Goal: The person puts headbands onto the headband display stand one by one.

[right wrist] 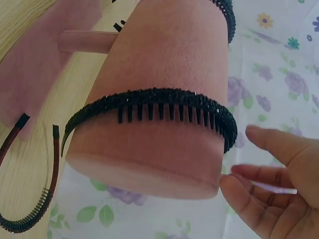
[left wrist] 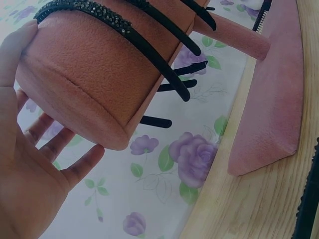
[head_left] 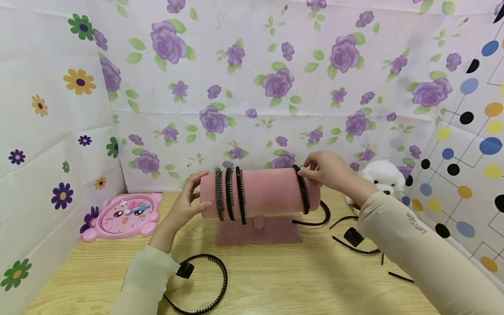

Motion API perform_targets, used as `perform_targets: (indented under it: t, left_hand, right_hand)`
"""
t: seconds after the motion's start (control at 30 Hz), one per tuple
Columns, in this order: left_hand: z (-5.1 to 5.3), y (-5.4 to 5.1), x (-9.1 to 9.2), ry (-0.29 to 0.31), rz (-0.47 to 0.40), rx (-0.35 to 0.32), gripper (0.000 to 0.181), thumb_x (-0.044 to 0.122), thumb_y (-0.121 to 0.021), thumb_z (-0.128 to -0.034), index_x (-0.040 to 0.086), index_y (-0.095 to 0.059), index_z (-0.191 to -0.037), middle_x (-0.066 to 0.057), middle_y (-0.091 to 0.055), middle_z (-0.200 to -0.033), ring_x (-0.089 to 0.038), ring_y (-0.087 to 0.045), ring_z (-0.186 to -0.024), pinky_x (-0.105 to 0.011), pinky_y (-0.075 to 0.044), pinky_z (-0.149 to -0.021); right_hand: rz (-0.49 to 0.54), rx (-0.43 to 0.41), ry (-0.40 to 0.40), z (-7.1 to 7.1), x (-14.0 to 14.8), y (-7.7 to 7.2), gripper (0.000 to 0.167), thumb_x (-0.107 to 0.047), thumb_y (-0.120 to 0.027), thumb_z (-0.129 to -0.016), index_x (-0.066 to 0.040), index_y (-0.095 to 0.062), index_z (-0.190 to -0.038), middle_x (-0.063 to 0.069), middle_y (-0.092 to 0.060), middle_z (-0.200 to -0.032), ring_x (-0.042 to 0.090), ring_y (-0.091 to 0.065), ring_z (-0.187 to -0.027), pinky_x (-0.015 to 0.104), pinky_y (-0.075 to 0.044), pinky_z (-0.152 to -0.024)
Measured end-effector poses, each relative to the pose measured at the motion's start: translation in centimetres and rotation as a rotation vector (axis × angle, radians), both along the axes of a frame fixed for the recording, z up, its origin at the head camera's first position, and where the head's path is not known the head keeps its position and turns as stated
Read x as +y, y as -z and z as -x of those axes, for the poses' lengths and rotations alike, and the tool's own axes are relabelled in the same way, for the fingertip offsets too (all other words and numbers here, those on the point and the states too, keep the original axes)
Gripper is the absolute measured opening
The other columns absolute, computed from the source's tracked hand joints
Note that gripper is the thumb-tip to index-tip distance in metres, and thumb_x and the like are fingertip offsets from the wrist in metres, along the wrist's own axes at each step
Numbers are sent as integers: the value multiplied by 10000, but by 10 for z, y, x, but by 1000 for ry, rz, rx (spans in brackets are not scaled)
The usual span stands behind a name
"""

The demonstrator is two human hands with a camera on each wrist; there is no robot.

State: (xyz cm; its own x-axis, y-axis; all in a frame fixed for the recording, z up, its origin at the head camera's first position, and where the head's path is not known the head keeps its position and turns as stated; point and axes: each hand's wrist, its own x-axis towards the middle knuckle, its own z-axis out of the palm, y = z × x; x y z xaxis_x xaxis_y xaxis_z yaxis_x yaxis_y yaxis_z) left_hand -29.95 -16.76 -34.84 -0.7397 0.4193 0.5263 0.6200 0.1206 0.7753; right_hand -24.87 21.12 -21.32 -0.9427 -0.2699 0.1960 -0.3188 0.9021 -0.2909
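A pink plush headband stand (head_left: 271, 190) stands on the table, its padded roll lying sideways above a flat base. My left hand (head_left: 184, 206) holds the roll's left end, thumb in front and fingers spread round behind. Three black headbands sit near that end; the leftmost headband (left wrist: 107, 17) is covered in glittering stones. Around the right end lies another black headband (right wrist: 164, 97), sparkly and toothed. Beside its upper part is my right hand (head_left: 330, 171); in the right wrist view the thumb and fingers are parted, a small gap off the band.
A toothed black headband (head_left: 225, 280) lies at the front left, partly behind the left sleeve. More headbands (head_left: 356, 250) lie at the right, one behind the stand's base. A pink toy clock (head_left: 126, 218) is at the left, a white plush dog (head_left: 379, 177) at the right. Patterned cloth hangs around.
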Motion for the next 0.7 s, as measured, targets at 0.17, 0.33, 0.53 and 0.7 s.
perform_targets:
  t: [0.17,0.33,0.53,0.7]
  left_hand:
    - [0,-2,1,7,-4,-8,766,88,-669,-842,175,-276,-1494,-82,-247,-1550,-290,-263,-1412,-412,-360,-1024]
    - [-1,-2,0,6,-1,-14,766,105,-672,-843,178,-276,-1494,-84,-245,-1551,-316,-253,-1418,-350,-370,-1018]
    - [0,-1,0,7,-4,-10,762,101,-671,-844,177,-280,-1494,-84,-256,-1546,-256,-274,-1411,-442,-358,-1025]
    - [0,0,0,5,-4,-4,762,95,-668,-846,175,-279,-1497,-80,-256,-1549,-53,-307,-1366,-398,-372,-1020]
  right_hand:
    - [13,3,-78,-3,9,0,324,-245,-675,-898,-18,-643,-1127,82,-676,-897,158,-644,-722,320,-530,-669]
    - [-23,60,-151,-5,13,4,367,-229,-730,-852,-32,-647,-1151,80,-670,-973,204,-631,-883,377,-529,-774]
    - [-39,69,-184,-9,16,10,508,-263,-769,-813,-53,-600,-1243,140,-614,-1153,287,-598,-1047,451,-505,-886]
    - [-90,59,-237,-10,17,15,675,-279,-795,-780,-133,-512,-1375,169,-515,-1359,374,-475,-1251,570,-400,-1012]
